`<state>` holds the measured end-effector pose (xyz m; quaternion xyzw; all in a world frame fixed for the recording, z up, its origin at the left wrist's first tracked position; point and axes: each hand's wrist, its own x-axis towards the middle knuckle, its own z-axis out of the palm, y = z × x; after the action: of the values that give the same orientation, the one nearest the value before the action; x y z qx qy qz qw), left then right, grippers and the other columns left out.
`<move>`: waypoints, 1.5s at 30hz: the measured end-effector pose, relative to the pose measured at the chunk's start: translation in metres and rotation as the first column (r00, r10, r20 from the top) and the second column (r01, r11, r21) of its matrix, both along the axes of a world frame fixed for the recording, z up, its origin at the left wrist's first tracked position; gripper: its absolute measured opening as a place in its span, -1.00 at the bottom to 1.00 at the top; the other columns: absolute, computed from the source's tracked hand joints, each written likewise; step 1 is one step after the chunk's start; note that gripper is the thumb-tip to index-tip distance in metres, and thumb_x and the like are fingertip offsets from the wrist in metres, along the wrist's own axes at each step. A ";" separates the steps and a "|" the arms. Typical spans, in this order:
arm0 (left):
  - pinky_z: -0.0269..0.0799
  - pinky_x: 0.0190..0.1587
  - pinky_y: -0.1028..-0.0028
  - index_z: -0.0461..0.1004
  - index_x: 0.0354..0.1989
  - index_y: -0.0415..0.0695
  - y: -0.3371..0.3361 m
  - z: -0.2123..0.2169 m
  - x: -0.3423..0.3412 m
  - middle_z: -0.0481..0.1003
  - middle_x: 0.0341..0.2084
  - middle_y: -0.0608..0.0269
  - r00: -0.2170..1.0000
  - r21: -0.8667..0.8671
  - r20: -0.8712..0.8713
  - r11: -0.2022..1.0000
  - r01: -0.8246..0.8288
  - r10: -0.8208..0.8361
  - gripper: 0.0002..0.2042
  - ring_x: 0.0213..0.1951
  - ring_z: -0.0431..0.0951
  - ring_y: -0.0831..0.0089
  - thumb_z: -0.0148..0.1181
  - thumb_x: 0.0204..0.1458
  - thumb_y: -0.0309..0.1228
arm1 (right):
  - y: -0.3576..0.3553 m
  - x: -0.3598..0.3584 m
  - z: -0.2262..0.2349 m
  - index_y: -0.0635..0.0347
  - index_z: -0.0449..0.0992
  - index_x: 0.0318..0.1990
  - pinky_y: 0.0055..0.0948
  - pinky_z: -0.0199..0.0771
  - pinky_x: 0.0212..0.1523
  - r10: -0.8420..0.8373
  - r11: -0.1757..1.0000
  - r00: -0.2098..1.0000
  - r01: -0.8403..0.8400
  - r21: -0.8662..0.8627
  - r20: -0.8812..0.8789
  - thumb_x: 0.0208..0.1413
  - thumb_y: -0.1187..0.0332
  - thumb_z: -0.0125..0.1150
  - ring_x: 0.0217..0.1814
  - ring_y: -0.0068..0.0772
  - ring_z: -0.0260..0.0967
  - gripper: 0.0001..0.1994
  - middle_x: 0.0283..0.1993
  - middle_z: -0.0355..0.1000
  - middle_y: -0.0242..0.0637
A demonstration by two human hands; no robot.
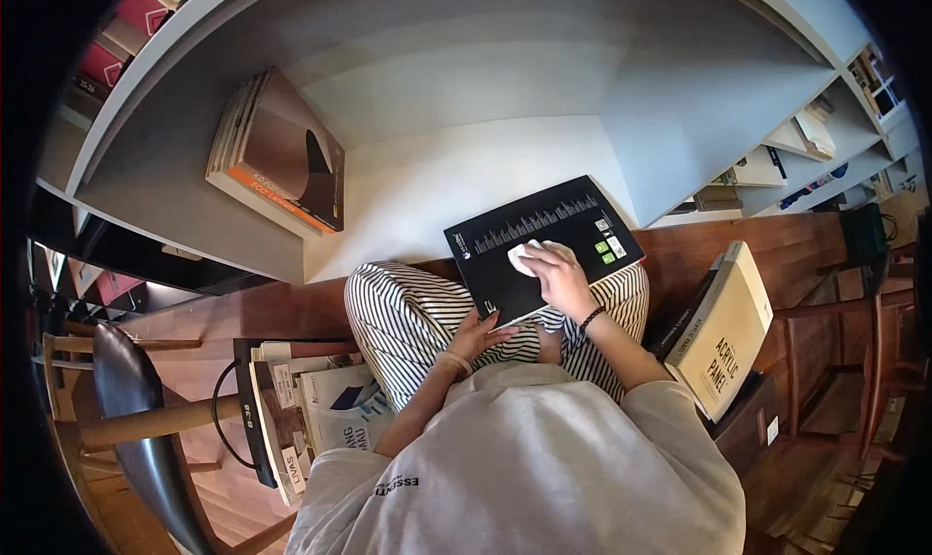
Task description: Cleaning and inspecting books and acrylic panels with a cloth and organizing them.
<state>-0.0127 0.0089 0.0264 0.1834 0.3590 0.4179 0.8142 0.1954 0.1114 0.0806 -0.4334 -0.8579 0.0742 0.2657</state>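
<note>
At the far left, a wooden chair with a padded black seat stands on the wooden floor. To its right, a black case with a looped handle sits near the person's leg, with brochures and papers packed beside it. Above these, inside a grey cabinet, a row of books stands upright against the left wall, the nearest cover brown with an orange band along its lower part. The pale shelf runs on to the right of them.

In the middle, the person sits in striped trousers. The left hand holds the near edge of a black book by its left corner. The book lies slantwise over the lap, its far part reaching over the shelf; small pale print and green squares mark its cover. The right hand, a dark bracelet on its wrist, is closed around a white cloth pressed to the cover.

Beside the right arm, a thick cream book leans over dark items. Farther right are shelves holding more books and wooden chairs.
</note>
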 end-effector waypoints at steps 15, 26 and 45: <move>0.50 -0.01 0.31 0.10 0.18 -0.10 0.001 0.001 -0.005 0.39 0.02 -0.04 0.999 0.000 0.042 1.000 -0.014 0.014 -0.62 0.00 0.50 0.05 -0.03 0.22 -0.38 | -0.002 0.001 0.001 0.07 0.58 -0.12 -0.25 0.17 0.22 -0.410 0.911 0.910 0.404 0.086 0.067 -0.13 0.57 0.09 0.10 -0.17 0.31 -0.65 0.05 0.43 -0.39; 0.46 0.04 0.27 0.09 0.20 -0.09 -0.001 -0.011 -0.003 0.37 0.03 0.04 0.999 -0.019 0.042 1.000 -0.003 0.004 -0.59 0.02 0.47 0.00 -0.01 0.21 -0.39 | -0.005 -0.003 0.001 0.05 0.53 -0.05 -0.26 0.18 0.25 -0.056 0.997 0.996 0.059 -0.049 0.077 -0.15 0.56 0.12 0.15 -0.16 0.28 -0.59 0.15 0.35 -0.36; 0.56 -0.16 0.33 0.22 0.10 -0.17 0.013 0.031 -0.005 0.47 -0.09 0.01 0.991 0.010 -0.039 0.992 -0.129 0.130 -0.65 -0.15 0.58 0.06 0.05 0.16 -0.39 | -0.038 -0.015 0.027 0.15 0.53 -0.02 -0.27 0.27 0.18 -0.013 0.976 0.945 -0.060 -0.211 -0.328 -0.05 0.65 0.08 0.15 -0.12 0.31 -0.61 0.10 0.39 -0.17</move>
<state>-0.0174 0.0221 0.0571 0.1709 0.3845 0.4675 0.7775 0.1807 0.0734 0.1071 -0.4314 -0.7936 0.2419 0.3544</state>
